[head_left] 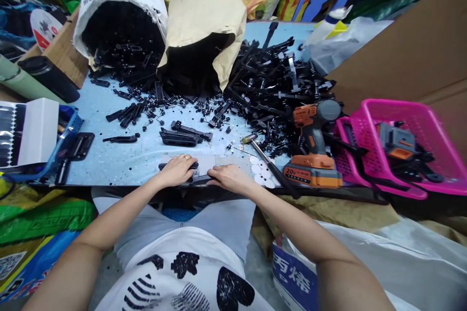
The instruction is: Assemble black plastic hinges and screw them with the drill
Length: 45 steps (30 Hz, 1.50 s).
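Near the table's front edge my left hand (pixel 178 170) has its fingers closed on a black plastic part (pixel 163 166), whose end sticks out on the left. Just to the right, my right hand (pixel 226 176) is closed on the end of a dark part (pixel 201 178) lying at the edge. A flat grey plate (pixel 207 163) lies between and behind the hands. Beyond them rests a small stack of long black parts (pixel 178 138). A hammer (pixel 266 160) lies right of my right hand, beside white discs (pixel 261 173).
An orange cordless drill (pixel 313 148) stands on the right, next to a pink basket (pixel 438 146). Heaps of black parts (pixel 270 82) spread from a white sack (pixel 120 0) and a beige sack (pixel 204 5). A blue basket (pixel 71 129) is at left.
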Each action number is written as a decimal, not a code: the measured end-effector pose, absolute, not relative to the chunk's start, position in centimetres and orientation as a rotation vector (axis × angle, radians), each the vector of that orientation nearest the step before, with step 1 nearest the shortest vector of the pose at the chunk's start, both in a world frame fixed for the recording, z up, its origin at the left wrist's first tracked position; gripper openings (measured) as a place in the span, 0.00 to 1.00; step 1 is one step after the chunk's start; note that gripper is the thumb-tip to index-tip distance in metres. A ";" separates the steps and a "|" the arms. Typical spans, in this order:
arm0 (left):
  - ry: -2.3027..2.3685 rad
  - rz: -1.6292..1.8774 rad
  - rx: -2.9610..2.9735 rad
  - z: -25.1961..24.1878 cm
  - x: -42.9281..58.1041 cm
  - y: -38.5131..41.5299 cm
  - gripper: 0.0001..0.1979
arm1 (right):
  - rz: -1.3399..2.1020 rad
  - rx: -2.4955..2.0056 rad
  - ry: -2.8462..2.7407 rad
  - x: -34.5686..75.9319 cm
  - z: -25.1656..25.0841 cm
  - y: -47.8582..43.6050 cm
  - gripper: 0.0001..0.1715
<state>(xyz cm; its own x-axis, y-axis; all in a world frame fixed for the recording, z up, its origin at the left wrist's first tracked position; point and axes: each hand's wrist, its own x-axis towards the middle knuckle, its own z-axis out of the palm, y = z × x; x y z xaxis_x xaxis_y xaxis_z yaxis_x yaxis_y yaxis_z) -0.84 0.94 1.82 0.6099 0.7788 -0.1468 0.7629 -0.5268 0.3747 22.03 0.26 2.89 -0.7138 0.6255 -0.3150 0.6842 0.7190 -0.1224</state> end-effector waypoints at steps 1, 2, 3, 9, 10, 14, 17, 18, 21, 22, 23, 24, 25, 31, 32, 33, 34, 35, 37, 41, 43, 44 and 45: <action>1.240 0.058 2.438 1.9 -0.8 0.7 0.20 | -0.320 1.069 2.660 21.8 3.0 0.2 0.22; 1.255 0.070 2.436 2.0 -0.8 0.5 0.24 | -0.310 1.103 2.646 21.7 3.2 0.1 0.22; 1.276 0.091 2.432 2.0 -0.8 0.3 0.29 | -0.303 1.134 2.632 21.5 3.3 -0.1 0.22; 1.250 0.222 2.478 1.3 -1.1 -0.3 0.36 | -0.298 1.161 2.604 21.2 4.2 -0.9 0.23; 1.252 0.237 2.472 1.2 -1.1 -0.3 0.35 | -0.284 1.174 2.605 21.2 4.2 -1.0 0.23; 1.254 0.330 2.463 0.8 -1.4 -0.4 0.30 | -0.182 1.242 2.633 20.9 4.5 -1.4 0.24; 1.251 0.410 2.514 0.4 -1.6 -0.6 0.25 | -0.126 1.235 2.656 20.6 5.2 -1.4 0.22; 1.249 0.428 2.530 0.3 -1.6 -0.7 0.24 | -0.123 1.217 2.660 20.5 5.6 -1.3 0.21; 1.232 0.455 2.555 0.1 -1.6 -0.8 0.22 | -0.124 1.171 2.664 20.2 6.5 -0.8 0.20; 1.244 0.464 2.550 0.1 -1.6 -0.8 0.21 | -0.117 1.179 2.670 20.2 6.7 -0.7 0.21; 1.269 0.474 2.538 0.1 -1.6 -0.8 0.21 | -0.104 1.203 2.675 20.2 6.7 -0.5 0.21; 1.302 0.477 2.519 0.2 -1.6 -0.8 0.20 | -0.092 1.234 2.681 20.3 6.5 -0.3 0.21; 1.331 0.466 2.499 0.3 -1.5 -0.8 0.19 | -0.090 1.256 2.690 20.4 6.1 -0.2 0.22; 1.187 0.320 2.463 1.7 2.4 1.7 0.24 | -0.221 1.331 2.750 23.2 1.8 0.1 0.25; 1.169 0.335 2.449 1.9 4.0 2.8 0.23 | -0.244 1.347 2.779 23.9 1.3 -0.1 0.25; 1.178 0.348 2.421 1.9 5.9 4.0 0.21 | -0.276 1.357 2.813 24.7 0.9 -0.1 0.25; 1.216 0.345 2.371 1.9 7.8 5.3 0.19 | -0.321 1.369 2.843 25.6 0.7 -0.2 0.25; 1.294 0.322 2.306 1.8 9.8 6.5 0.20 | -0.365 1.409 2.857 26.5 0.7 0.0 0.26; 1.402 0.257 2.203 1.6 13.1 8.5 0.19 | -0.385 1.648 2.814 28.2 1.0 0.8 0.25; 1.394 0.287 2.187 1.6 14.2 8.9 0.08 | -0.196 2.076 2.662 29.4 1.4 4.8 0.20; 1.389 0.431 2.185 1.8 11.5 7.4 0.09 | -0.138 1.998 2.692 28.5 1.1 7.6 0.19; 1.395 0.557 2.153 1.9 9.6 6.5 0.09 | -0.128 1.943 2.696 27.8 0.8 8.9 0.20; 1.405 0.753 2.068 1.9 7.4 5.5 0.09 | -0.133 1.900 2.678 27.1 0.6 10.2 0.21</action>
<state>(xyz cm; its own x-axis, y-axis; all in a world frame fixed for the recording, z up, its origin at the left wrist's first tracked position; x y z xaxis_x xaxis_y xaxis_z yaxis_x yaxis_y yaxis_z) 7.36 5.54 1.85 0.3060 0.9397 0.1528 0.6477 -0.3231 0.6900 27.06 10.19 0.62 -0.3247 0.9432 0.0710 0.9315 0.3318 -0.1489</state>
